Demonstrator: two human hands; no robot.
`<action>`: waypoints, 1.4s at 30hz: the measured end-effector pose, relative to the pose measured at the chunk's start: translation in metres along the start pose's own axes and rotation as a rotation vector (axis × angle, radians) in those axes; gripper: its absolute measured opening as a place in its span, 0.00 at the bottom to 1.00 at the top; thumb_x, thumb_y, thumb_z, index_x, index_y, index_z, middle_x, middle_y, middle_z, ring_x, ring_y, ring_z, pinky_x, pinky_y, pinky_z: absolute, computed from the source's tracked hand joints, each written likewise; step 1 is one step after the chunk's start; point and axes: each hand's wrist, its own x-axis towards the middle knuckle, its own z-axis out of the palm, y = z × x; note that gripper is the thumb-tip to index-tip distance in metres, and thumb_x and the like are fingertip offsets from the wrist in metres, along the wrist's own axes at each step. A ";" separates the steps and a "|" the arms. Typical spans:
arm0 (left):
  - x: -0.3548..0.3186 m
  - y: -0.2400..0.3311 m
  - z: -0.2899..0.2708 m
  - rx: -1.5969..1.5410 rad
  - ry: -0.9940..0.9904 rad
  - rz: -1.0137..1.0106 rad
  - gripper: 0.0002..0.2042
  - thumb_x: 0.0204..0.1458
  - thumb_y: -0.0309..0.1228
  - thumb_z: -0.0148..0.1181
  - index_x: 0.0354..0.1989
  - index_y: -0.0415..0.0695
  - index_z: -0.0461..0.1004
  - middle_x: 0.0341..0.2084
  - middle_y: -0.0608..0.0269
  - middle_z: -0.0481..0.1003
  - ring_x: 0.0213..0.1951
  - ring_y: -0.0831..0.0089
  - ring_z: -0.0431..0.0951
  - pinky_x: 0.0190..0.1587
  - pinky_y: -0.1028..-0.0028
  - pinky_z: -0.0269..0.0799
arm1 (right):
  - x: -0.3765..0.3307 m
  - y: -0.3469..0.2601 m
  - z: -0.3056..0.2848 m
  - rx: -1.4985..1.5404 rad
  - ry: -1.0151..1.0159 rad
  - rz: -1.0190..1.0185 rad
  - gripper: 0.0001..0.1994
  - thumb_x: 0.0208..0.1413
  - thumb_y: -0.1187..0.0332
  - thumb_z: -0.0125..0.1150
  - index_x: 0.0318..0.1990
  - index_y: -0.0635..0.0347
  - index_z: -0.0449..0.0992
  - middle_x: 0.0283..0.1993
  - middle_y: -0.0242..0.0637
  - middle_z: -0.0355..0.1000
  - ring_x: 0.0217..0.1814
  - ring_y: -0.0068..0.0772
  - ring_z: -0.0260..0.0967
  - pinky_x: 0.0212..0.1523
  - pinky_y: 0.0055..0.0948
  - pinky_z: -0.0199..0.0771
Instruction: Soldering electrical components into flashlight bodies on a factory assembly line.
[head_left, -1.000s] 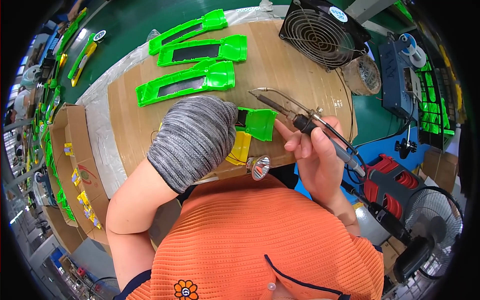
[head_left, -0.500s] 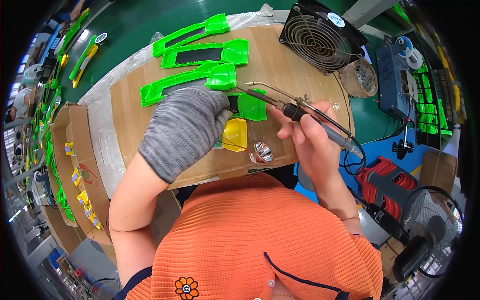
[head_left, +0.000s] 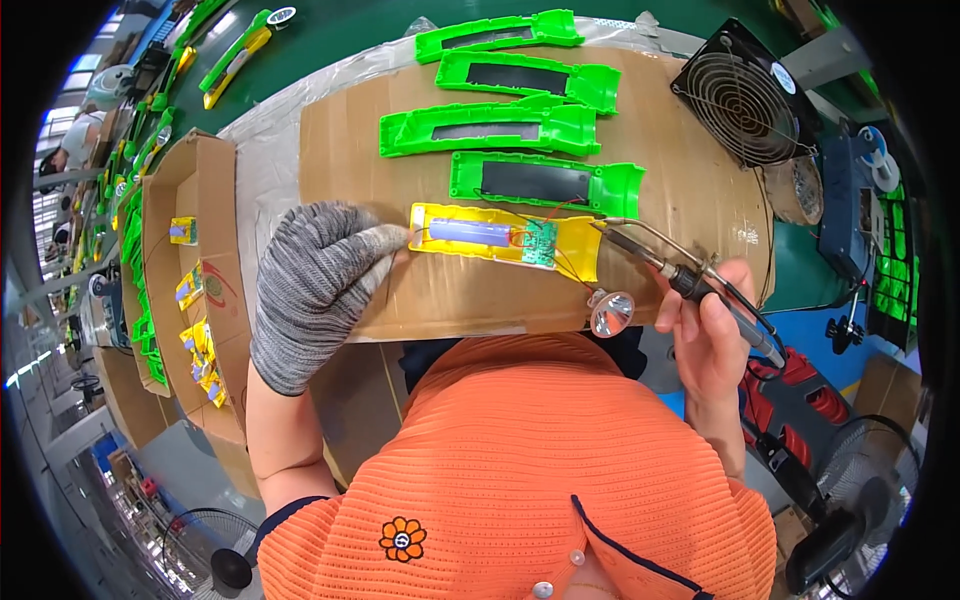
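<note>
My left hand [head_left: 315,285], in a grey knit glove, pinches the left end of a yellow lamp housing [head_left: 578,245] lying open on the cardboard. Inside the housing are a purple cylindrical battery [head_left: 470,232] and a green circuit board [head_left: 540,240]. Thin wires lead from the board to a round silver reflector [head_left: 611,314] near the cardboard's front edge. Bare, my right hand [head_left: 708,340] grips a soldering iron [head_left: 689,284] with a thin feed tube along it. Its tip points at the housing's right end; whether it touches cannot be told. Just beyond lies a green housing [head_left: 620,190] with a dark panel [head_left: 535,182].
Several more green housings [head_left: 400,135] lie farther back on the cardboard sheet [head_left: 420,305]. A square fan [head_left: 745,95] stands at the back right, beside a round pot [head_left: 795,190] and a blue soldering unit [head_left: 848,210]. At left, a cardboard box [head_left: 222,180] holds yellow parts.
My left hand has moved left, off the green housings to the yellow housing's left end, uncovering the battery and board. The view has shifted. The soldering iron stays in my right hand.
</note>
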 end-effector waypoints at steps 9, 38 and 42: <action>0.028 0.017 0.030 -0.271 -0.032 0.242 0.10 0.48 0.28 0.64 0.40 0.50 0.80 0.39 0.64 0.79 0.43 0.60 0.77 0.49 0.62 0.70 | 0.001 0.001 0.018 -0.062 -0.047 -0.017 0.09 0.60 0.72 0.55 0.42 0.58 0.61 0.20 0.31 0.63 0.25 0.33 0.71 0.69 0.60 0.56; 0.056 0.052 0.033 0.021 -0.208 0.164 0.09 0.42 0.26 0.65 0.34 0.43 0.79 0.28 0.56 0.75 0.33 0.55 0.76 0.37 0.59 0.72 | 0.006 -0.021 0.037 -0.335 -0.161 0.125 0.08 0.60 0.81 0.55 0.39 0.62 0.62 0.33 0.41 0.76 0.39 0.27 0.75 0.52 0.32 0.72; 0.055 0.052 0.035 0.044 -0.203 0.172 0.09 0.42 0.26 0.64 0.34 0.43 0.79 0.28 0.56 0.75 0.33 0.55 0.75 0.36 0.59 0.71 | 0.002 -0.021 0.039 -0.384 -0.136 0.142 0.08 0.61 0.79 0.56 0.40 0.61 0.63 0.34 0.38 0.77 0.39 0.25 0.76 0.59 0.33 0.67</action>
